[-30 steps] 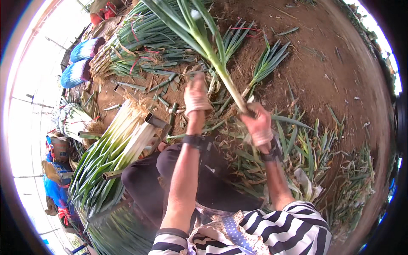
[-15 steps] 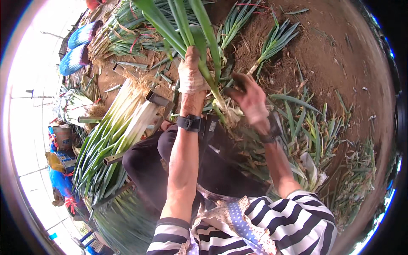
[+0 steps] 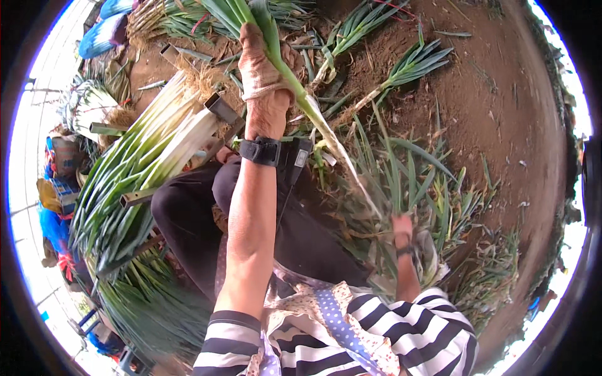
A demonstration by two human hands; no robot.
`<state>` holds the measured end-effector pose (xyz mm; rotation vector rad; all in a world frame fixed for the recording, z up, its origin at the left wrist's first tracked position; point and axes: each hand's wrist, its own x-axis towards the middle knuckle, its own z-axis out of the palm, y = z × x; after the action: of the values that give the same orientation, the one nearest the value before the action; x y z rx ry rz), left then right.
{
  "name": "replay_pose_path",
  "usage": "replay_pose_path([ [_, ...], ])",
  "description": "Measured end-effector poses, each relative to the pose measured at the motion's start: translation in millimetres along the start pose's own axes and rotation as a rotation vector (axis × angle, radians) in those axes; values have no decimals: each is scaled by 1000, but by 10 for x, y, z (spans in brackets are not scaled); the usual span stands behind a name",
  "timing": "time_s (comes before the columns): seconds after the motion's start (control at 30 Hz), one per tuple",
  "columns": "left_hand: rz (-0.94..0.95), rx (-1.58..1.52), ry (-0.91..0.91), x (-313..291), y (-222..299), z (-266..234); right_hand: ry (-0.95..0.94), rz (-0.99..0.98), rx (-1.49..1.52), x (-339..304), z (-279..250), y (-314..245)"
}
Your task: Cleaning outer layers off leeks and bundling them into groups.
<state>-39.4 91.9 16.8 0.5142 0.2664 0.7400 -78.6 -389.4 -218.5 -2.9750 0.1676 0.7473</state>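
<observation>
My left hand (image 3: 260,69), in a pale worn glove, is closed around a leek (image 3: 304,106) just below its green leaves. The leek slants down to the right, its white shank thinning toward a blurred lower end. Beside that end is my right hand (image 3: 402,229), low on the right and smeared by motion. Green leaves and pale scraps surround it, so whether its fingers hold any of them is unclear.
A metal-framed rack (image 3: 222,109) at my left holds a stack of leeks (image 3: 141,150) with roots outward. More leeks (image 3: 157,307) lie below. Loose leeks (image 3: 411,69) rest on the soil ahead. Stripped leaves (image 3: 439,200) are heaped at right.
My right hand has swept down and right, away from the leek's root end. My left hand has moved slightly up and left, still gripping the leek. The view has shifted a little.
</observation>
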Motion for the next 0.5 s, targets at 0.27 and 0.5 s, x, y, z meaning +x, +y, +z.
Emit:
replay_pose_path([
  [0.27,-14,92,69,-114,-70,73,91,-153,102,-146,-1202,-634],
  [0.5,-89,248,-45,-179,-270,130,219,-1174,599,-520,-2158,-3003],
])
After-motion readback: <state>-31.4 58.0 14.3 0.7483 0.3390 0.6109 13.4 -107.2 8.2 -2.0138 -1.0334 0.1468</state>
